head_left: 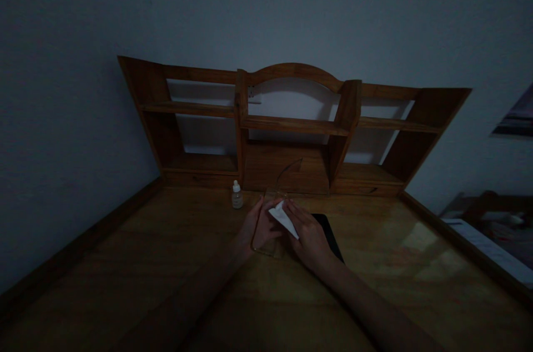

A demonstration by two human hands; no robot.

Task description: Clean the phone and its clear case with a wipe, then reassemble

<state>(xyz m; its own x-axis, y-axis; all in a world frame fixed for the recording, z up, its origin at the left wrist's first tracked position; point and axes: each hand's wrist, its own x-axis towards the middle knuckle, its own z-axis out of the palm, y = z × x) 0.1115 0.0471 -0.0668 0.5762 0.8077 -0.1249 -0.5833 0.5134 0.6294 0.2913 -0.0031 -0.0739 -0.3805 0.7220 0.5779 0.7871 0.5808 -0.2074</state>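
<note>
A clear phone case [266, 252] is held up above the desk, tilted, with my left hand [250, 230] gripping it along its left side and back. Fingers of that hand show through the transparent plastic. My right hand [310, 232] pinches a folded white tissue [285, 219] against the case's upper right part. Behind my right wrist lies a flat black device [328, 232], partly covered, so its kind is unclear. A small dropper bottle [237, 197] with a white top stands upright beyond my left hand.
A wooden shelf unit [291, 127] stands along the desk's back edge against the wall. The wooden desk [145, 280] has raised side edges. At the far right, beyond the desk, is a pale surface [491, 244] with dim items. The light is low.
</note>
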